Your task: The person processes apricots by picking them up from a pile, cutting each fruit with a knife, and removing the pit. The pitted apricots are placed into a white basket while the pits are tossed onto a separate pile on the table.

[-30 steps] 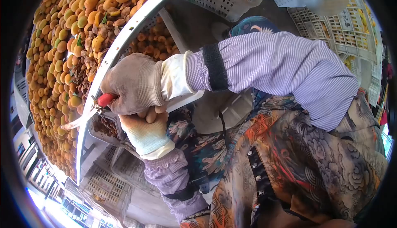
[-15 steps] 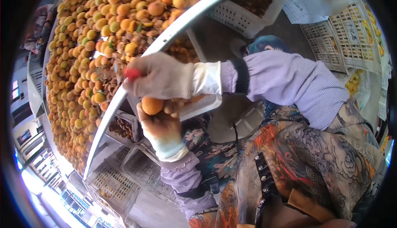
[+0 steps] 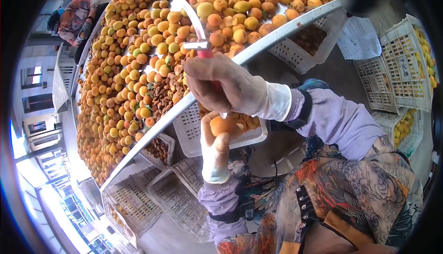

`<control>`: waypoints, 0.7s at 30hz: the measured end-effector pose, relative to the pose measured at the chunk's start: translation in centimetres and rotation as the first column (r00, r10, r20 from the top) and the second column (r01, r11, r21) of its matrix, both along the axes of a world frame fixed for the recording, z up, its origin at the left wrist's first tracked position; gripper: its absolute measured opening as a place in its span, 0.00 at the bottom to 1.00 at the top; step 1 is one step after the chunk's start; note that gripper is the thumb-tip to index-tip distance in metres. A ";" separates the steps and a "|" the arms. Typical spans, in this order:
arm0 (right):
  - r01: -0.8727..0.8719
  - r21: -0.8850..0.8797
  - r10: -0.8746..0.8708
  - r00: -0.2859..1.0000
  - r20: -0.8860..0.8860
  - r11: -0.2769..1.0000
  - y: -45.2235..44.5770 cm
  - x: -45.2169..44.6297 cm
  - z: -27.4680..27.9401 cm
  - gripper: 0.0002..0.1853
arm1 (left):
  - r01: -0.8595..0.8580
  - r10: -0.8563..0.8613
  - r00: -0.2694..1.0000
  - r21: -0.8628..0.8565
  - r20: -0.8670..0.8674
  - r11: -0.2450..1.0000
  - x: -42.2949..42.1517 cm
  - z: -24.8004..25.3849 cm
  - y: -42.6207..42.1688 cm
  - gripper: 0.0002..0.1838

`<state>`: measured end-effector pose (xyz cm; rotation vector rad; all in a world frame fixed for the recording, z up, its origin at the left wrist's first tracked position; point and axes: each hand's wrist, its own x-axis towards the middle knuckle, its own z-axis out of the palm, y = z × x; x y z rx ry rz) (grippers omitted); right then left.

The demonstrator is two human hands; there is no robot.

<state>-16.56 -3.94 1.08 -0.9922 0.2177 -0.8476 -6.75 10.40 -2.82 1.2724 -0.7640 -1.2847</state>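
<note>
My left hand, in a pale stained glove, holds an apricot in its fingers above a white crate of orange fruit pieces. Just above it, my gloved right hand is closed around a red-handled tool. A silver crosspiece and a long, pale curved part extend from the tool's upper end, and a small metal tip shows below the hand by the apricot. The tool's exact kind is unclear. Heaped apricots cover the table beyond the metal rim, with brown pits or scraps near the edge.
A crate with dark contents stands under the table rim. Stacked crates of yellow fruit are at right, beside a white printed bag. More crates sit at lower left. Another person is across the table.
The view has shifted, bringing the other person into fuller sight. My right hand has turned, so the tool's crosspiece and curved part now show. The left hand still holds the apricot.
</note>
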 end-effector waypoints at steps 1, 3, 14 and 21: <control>-0.012 -0.050 0.011 1.000 -0.022 0.999 0.0 -0.1 0.1 0.26 | 0.004 -0.004 1.000 -0.033 0.014 0.999 -0.2 0.0 -0.1 0.39; -0.031 -0.105 0.026 0.999 -0.045 0.994 -0.1 -0.2 0.1 0.28 | 0.052 -0.052 0.999 -0.036 0.005 0.998 0.2 -0.1 -0.2 0.40; -0.079 -0.164 0.083 0.996 0.021 0.983 0.1 -0.8 1.1 0.23 | 0.074 -0.083 0.990 -0.082 -0.110 0.994 -0.2 0.1 -0.5 0.43; -0.150 0.044 0.149 0.988 0.029 0.988 0.0 -1.3 1.2 0.24 | 0.002 -0.018 0.988 -0.103 -0.154 0.995 0.0 0.1 -1.0 0.45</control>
